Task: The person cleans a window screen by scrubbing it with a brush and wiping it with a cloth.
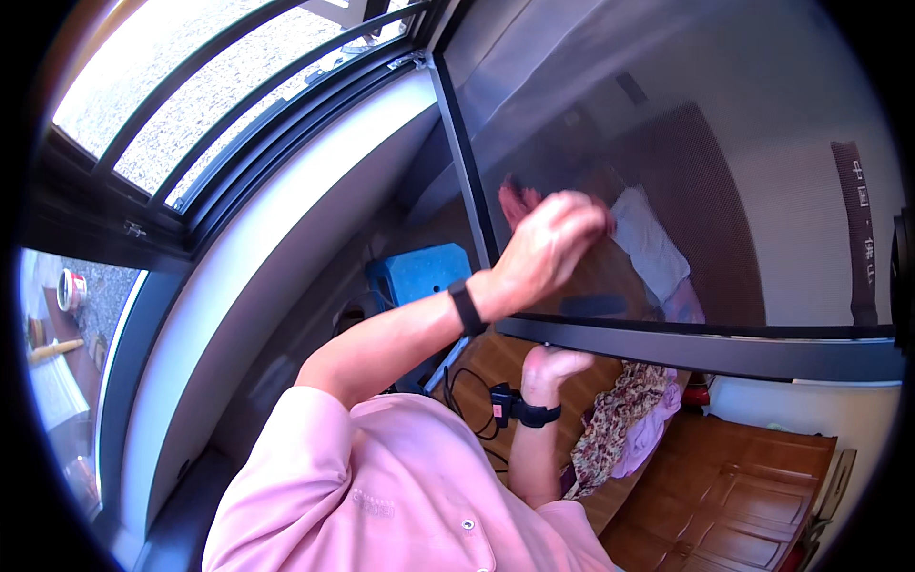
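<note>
A dark-framed window panel (724,351) with a shiny, see-through pane stands tilted in front of me. My left hand (560,234), blurred at the fingertips, is curled closed close to the pane. Whether something small is inside it I cannot make out. A dark red shape (517,202) shows beside that hand, and I cannot tell whether it is cloth or a reflection. Below, my right hand (553,366) grips the lower bar of the frame, its fingertips partly hidden. Black bands circle both wrists, the right one carrying a small black box (501,406).
A blue plastic stool (419,274) stands left of the panel. Black cable (461,393) hangs by my right forearm. Patterned fabric (615,410) and pink cloth (650,437) lie beside brown wooden furniture (724,496). A barred window (238,105) and white sill (286,214) run along the left.
</note>
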{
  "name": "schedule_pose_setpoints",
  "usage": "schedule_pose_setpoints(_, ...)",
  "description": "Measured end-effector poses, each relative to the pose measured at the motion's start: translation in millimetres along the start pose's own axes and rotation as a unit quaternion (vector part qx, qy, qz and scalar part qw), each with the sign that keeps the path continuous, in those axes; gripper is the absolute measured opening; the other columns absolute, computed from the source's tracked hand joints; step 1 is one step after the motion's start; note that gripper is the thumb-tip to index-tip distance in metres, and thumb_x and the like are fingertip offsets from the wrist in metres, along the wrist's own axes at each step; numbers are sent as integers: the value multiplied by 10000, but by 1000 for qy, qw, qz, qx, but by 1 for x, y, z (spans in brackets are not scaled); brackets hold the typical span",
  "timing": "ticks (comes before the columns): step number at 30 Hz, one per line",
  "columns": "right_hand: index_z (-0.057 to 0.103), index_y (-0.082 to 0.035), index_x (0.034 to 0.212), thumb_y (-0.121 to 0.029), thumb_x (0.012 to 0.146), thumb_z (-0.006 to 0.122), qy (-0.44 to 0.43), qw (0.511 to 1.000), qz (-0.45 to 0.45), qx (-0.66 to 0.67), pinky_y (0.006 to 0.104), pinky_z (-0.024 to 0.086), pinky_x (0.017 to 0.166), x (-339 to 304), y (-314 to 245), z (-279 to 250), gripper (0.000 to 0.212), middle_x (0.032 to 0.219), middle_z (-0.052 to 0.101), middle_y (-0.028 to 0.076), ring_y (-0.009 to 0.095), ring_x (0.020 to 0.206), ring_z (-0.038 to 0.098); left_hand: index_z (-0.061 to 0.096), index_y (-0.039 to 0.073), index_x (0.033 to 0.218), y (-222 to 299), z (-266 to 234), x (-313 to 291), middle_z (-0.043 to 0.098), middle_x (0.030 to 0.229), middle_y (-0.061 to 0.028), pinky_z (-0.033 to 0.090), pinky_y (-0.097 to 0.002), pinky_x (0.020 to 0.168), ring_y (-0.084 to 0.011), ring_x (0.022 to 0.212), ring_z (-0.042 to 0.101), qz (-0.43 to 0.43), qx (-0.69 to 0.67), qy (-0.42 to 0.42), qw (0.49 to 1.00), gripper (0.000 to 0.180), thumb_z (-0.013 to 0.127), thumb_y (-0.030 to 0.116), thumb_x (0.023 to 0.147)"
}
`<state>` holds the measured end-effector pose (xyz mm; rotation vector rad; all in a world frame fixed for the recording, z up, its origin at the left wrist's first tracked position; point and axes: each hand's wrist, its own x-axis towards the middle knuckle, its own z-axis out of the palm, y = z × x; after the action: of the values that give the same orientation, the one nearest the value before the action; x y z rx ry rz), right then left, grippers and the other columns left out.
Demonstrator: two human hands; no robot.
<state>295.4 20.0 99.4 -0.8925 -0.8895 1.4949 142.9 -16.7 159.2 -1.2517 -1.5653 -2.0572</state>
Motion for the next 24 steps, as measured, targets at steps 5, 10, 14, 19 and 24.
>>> schedule_pose_setpoints(5, 531, -47, 1364, -416, 1034, 427, -67, 997, 24, -15, 413, 420, 1090, 17, -8, -4, 505, 1342, 567, 105, 271, 1224, 550, 667, 48, 1026, -11, -18, -54, 649, 1049, -118, 531, -394, 879, -299, 996, 645, -53, -13, -242, 969, 185, 709, 30, 846)
schedule_pose_setpoints(10, 507, -30, 1391, -414, 1032, 411, -34, 999, -6, -23, 400, 409, 1098, 7, -7, 0, 535, 1369, 551, 106, 252, 1240, 537, 664, 31, 1044, -14, -9, 21, 662, 1005, -128, 542, -357, 816, -294, 932, 663, -52, -15, 44, 998, 219, 715, 15, 832)
schedule_pose_setpoints(14, 509, -32, 1389, -380, 1032, 422, -7, 1000, 16, -18, 389, 427, 1076, 3, -2, 0, 507, 1365, 559, 97, 241, 1224, 549, 639, 18, 1049, -19, 0, 32, 632, 998, -146, 535, -381, 804, -323, 933, 650, -35, 32, 46, 998, 234, 698, -15, 824)
schedule_pose_setpoints(19, 486, -28, 1416, -422, 1031, 395, -52, 997, 43, -32, 417, 390, 1113, 18, -6, -2, 559, 1402, 529, 121, 259, 1287, 503, 636, 37, 1044, -13, -8, -46, 597, 951, -116, 519, -404, 788, -322, 905, 615, 11, 11, -227, 974, 249, 678, 45, 798)
schedule_pose_setpoints(24, 525, -67, 1374, -433, 1039, 408, -45, 999, -1, 5, 404, 397, 1101, 22, -7, -2, 509, 1355, 559, 86, 243, 1236, 532, 672, 57, 1052, -11, -10, 6, 646, 1002, -109, 539, -389, 835, -298, 969, 644, 1, -4, -81, 997, 218, 693, 43, 836)
